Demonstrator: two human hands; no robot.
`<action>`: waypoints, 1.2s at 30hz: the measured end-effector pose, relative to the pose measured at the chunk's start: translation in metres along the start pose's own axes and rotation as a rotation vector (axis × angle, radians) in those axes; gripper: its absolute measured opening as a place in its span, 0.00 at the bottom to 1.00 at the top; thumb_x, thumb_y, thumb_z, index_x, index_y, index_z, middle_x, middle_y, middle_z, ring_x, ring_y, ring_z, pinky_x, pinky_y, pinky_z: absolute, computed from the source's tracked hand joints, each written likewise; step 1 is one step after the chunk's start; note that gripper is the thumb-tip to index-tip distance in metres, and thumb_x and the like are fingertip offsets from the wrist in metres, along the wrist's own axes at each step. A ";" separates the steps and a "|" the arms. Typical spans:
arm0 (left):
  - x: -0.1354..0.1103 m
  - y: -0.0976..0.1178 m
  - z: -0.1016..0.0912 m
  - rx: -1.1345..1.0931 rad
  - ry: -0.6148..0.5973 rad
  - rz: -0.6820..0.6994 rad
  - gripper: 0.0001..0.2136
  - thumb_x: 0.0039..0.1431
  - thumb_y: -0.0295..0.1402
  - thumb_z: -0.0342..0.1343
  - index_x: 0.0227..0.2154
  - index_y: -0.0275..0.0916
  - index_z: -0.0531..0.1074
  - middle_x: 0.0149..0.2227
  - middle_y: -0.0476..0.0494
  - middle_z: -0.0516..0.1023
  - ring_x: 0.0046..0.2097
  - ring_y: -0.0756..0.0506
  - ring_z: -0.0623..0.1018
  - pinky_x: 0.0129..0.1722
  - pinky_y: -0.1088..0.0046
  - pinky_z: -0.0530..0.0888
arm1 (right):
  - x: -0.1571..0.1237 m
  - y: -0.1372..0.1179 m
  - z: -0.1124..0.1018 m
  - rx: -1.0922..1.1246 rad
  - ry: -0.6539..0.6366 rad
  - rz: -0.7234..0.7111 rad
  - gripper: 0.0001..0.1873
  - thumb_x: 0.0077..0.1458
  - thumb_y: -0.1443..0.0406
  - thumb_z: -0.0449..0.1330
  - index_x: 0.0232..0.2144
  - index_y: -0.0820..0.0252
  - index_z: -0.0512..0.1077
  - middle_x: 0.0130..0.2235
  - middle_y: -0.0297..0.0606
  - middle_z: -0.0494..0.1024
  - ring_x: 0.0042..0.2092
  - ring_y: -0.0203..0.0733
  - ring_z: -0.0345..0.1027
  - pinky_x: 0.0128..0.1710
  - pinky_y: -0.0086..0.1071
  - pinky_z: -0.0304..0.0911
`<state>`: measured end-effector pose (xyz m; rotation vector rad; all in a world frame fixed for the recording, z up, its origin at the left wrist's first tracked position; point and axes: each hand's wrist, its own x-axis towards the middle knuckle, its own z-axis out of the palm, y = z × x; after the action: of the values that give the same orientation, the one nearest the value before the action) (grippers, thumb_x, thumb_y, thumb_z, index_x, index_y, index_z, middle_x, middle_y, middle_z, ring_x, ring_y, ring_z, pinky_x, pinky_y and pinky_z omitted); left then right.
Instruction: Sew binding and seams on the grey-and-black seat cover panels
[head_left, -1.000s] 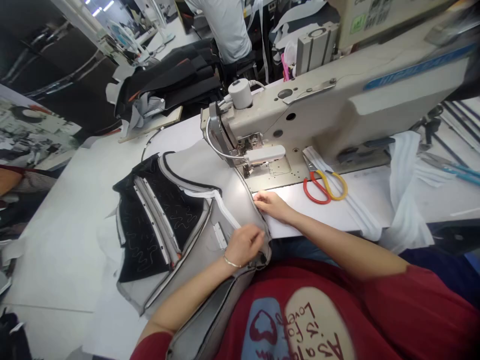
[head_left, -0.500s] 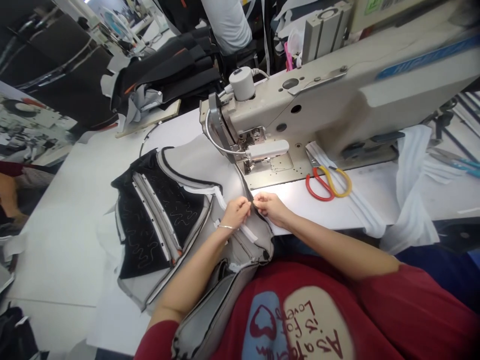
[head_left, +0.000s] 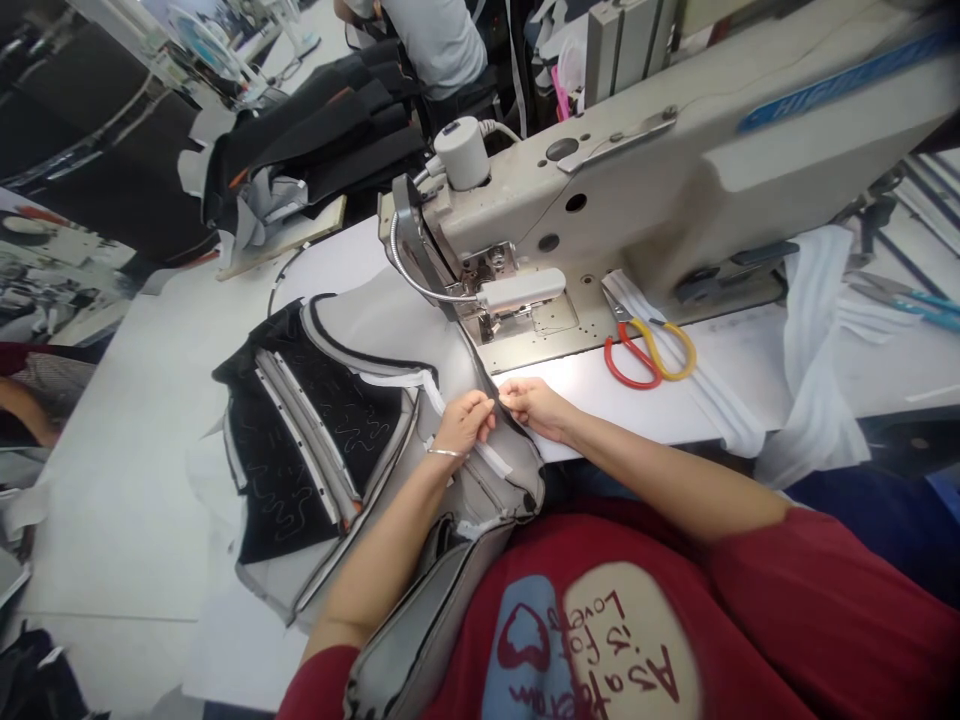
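Both hands meet right in front of the sewing machine (head_left: 615, 180), just short of the needle. The left hand (head_left: 463, 422) has its fingers curled and pinched shut on the edge of the grey cloth (head_left: 382, 320), thumb pressing against the fingertips, with a thin bracelet (head_left: 446, 453) at the wrist. The right hand (head_left: 534, 405) comes in from the other side, its fingertips closed on the same edge and almost touching the left ones (the two pinches sit side by side on the dark seam line). That seam runs from the hands up toward the presser foot, lit by the little white lamp (head_left: 523, 288) on its bendy neck.

The grey cloth spreads out to the left over the white table (head_left: 127, 400) and drops off the near edge into the person's lap. A white strip (head_left: 495, 458) lies across it, passing under the left hand. Beside it, further left, a black quilted panel (head_left: 292, 450) with pale wavy stitching lies flat, joined to the grey piece.

On the machine bed, right of the hands, scissors (head_left: 649, 350) with one red and one yellow handle lie on a band of white tape. Further right, a heap of white fabric (head_left: 817, 340) hangs over the table's edge. At the far end of the table sits a pile of dark clothes (head_left: 322, 130), and behind it another person in a pale shirt (head_left: 439, 40) is at work.
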<state>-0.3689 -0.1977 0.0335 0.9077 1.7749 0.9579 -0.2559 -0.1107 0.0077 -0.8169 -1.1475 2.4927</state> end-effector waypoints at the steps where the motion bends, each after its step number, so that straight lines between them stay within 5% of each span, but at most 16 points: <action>1: 0.000 -0.001 0.000 0.006 0.007 0.005 0.13 0.52 0.39 0.47 0.17 0.36 0.61 0.10 0.56 0.61 0.13 0.58 0.58 0.15 0.82 0.55 | 0.000 0.000 -0.001 -0.041 -0.002 -0.013 0.04 0.37 0.69 0.54 0.19 0.61 0.60 0.14 0.24 0.56 0.16 0.26 0.45 0.17 0.22 0.38; 8: 0.000 -0.010 0.008 0.143 0.062 0.169 0.13 0.53 0.39 0.45 0.18 0.37 0.61 0.11 0.57 0.60 0.14 0.56 0.60 0.16 0.82 0.57 | -0.001 -0.010 0.001 -0.897 0.115 -0.442 0.03 0.47 0.70 0.49 0.23 0.60 0.59 0.24 0.32 0.63 0.27 0.33 0.56 0.29 0.27 0.52; 12: -0.004 -0.008 0.006 0.219 0.083 0.172 0.14 0.54 0.39 0.44 0.18 0.37 0.61 0.10 0.57 0.60 0.14 0.56 0.61 0.17 0.81 0.59 | 0.002 -0.012 0.010 -0.995 0.148 -0.444 0.05 0.50 0.72 0.47 0.24 0.59 0.56 0.25 0.33 0.63 0.28 0.34 0.57 0.30 0.28 0.52; 19: -0.025 0.030 -0.044 0.548 0.397 0.237 0.17 0.50 0.42 0.48 0.13 0.38 0.55 0.11 0.55 0.58 0.16 0.54 0.61 0.20 0.79 0.58 | -0.003 -0.006 0.061 -1.003 -0.047 -0.618 0.05 0.53 0.69 0.44 0.27 0.60 0.58 0.28 0.36 0.65 0.30 0.36 0.58 0.30 0.29 0.55; 23: -0.037 0.036 -0.071 0.546 0.290 0.218 0.17 0.51 0.41 0.46 0.12 0.38 0.56 0.10 0.54 0.58 0.16 0.54 0.61 0.19 0.79 0.58 | -0.023 -0.005 0.085 -1.196 -0.080 -0.796 0.10 0.54 0.71 0.41 0.29 0.63 0.61 0.30 0.40 0.65 0.32 0.38 0.58 0.31 0.31 0.56; 25: -0.041 0.033 -0.082 0.392 0.338 0.186 0.16 0.52 0.42 0.44 0.14 0.38 0.57 0.09 0.55 0.60 0.14 0.54 0.62 0.16 0.79 0.57 | -0.045 -0.003 0.090 -1.352 -0.158 -0.937 0.13 0.54 0.73 0.40 0.30 0.63 0.63 0.30 0.41 0.65 0.32 0.39 0.58 0.31 0.32 0.57; 29: -0.055 0.043 -0.102 0.132 0.671 0.224 0.17 0.51 0.45 0.44 0.17 0.39 0.56 0.09 0.57 0.58 0.11 0.54 0.59 0.11 0.79 0.53 | -0.086 0.002 0.101 -1.552 -0.472 -1.056 0.09 0.54 0.68 0.46 0.35 0.62 0.65 0.31 0.40 0.67 0.31 0.38 0.60 0.26 0.29 0.58; 32: -0.075 0.073 -0.114 0.121 0.952 0.387 0.18 0.52 0.45 0.44 0.15 0.39 0.52 0.10 0.57 0.53 0.12 0.56 0.57 0.11 0.79 0.53 | -0.088 0.003 0.119 -1.655 -0.382 -1.078 0.18 0.54 0.62 0.48 0.46 0.65 0.60 0.39 0.46 0.68 0.36 0.42 0.63 0.28 0.32 0.61; 36: -0.109 0.126 -0.128 0.266 1.525 0.675 0.20 0.52 0.44 0.45 0.13 0.38 0.48 0.13 0.55 0.48 0.18 0.56 0.57 0.17 0.80 0.57 | -0.044 -0.020 0.164 -1.712 -0.338 -1.322 0.24 0.55 0.61 0.47 0.53 0.66 0.54 0.52 0.51 0.62 0.46 0.48 0.60 0.40 0.38 0.62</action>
<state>-0.4295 -0.2682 0.2224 1.0226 2.9307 2.2715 -0.3180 -0.2174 0.1254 0.2829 -2.5579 0.2245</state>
